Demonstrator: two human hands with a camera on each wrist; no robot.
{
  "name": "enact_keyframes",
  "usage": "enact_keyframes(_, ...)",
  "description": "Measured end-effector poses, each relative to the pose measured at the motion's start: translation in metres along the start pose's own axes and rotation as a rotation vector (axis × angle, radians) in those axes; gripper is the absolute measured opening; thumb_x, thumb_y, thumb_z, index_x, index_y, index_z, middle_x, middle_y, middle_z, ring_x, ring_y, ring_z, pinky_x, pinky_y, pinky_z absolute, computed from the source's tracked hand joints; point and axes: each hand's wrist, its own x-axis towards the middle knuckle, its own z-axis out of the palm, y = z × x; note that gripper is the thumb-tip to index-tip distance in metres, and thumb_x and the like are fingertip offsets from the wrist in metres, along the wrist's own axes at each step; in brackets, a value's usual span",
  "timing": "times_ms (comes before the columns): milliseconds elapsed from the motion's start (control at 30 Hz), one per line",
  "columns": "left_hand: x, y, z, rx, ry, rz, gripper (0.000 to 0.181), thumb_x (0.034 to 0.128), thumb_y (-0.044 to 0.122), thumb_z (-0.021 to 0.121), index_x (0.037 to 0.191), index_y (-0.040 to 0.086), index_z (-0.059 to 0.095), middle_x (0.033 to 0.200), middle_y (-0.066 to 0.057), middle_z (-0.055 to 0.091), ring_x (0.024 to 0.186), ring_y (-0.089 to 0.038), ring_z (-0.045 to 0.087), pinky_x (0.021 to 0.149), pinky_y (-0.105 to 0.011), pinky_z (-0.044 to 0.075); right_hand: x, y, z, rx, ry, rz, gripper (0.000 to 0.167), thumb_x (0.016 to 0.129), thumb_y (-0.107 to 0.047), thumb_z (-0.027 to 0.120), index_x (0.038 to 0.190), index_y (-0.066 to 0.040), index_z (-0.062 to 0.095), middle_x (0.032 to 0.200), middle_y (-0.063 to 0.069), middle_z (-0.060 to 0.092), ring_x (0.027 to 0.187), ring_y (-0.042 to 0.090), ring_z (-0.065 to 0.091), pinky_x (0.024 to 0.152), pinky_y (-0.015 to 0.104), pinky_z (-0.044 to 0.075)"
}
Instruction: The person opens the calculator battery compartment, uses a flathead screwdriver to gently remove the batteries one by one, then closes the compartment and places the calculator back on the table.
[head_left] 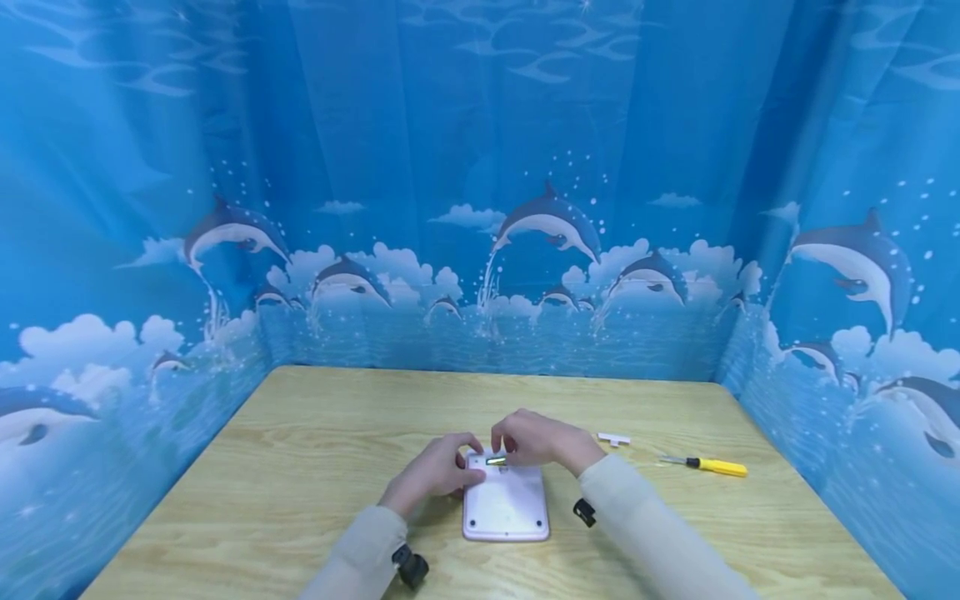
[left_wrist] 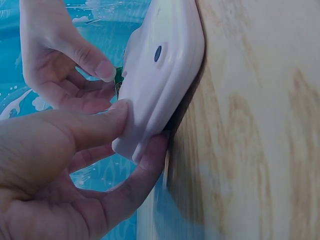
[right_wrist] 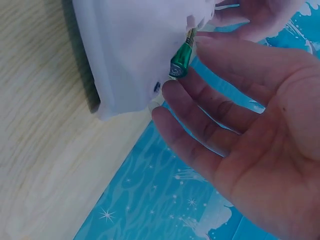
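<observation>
A flat white device (head_left: 506,504), possibly a calculator, lies on the table with its underside up, dark round feet or screws at its corners. My left hand (head_left: 435,472) grips its far left corner, thumb on top and fingers at the edge below, as the left wrist view shows. A green and gold battery (right_wrist: 182,59) sticks up out of the opening at the device's far end. With thumb and fingertips, my right hand (head_left: 536,439) pinches this battery. In the head view the battery compartment (head_left: 495,460) is uncovered, partly hidden by the right fingers.
On the wooden table (head_left: 315,467), a small white cover (head_left: 614,438) lies to the right of the device. Farther right is a screwdriver (head_left: 712,467) with a yellow handle, its tip pointing left. A blue dolphin-print curtain (head_left: 465,167) surrounds the table's back and sides.
</observation>
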Motion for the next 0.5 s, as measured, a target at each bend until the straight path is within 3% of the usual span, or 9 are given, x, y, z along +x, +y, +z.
enact_keyframes(300,-0.0011,-0.0001,-0.0007,-0.003,-0.005,0.002,0.030,0.0928,0.018,0.078,0.120,0.012,0.066,0.080,-0.007,0.063,0.067,-0.019,0.062,0.058,-0.030,0.052,0.0029,0.0010,0.0058,-0.006,0.030,-0.041,0.018,0.089,0.000,0.074,0.105,-0.009,0.075,0.086,0.003,0.071,0.075,0.007,0.059,0.069,0.020,0.051)
enact_keyframes(500,-0.0014,0.0010,-0.0006,-0.004,0.000,0.006,0.029,0.0924,0.017,0.078,0.118,0.012,0.066,0.080,-0.007,0.063,0.067,-0.019,0.062,0.058,-0.030,0.051,0.0038,-0.0010,0.0076,-0.035,0.044,-0.023,0.018,0.087,-0.001,0.075,0.103,-0.011,0.076,0.089,0.002,0.072,0.079,0.009,0.061,0.072,0.021,0.053)
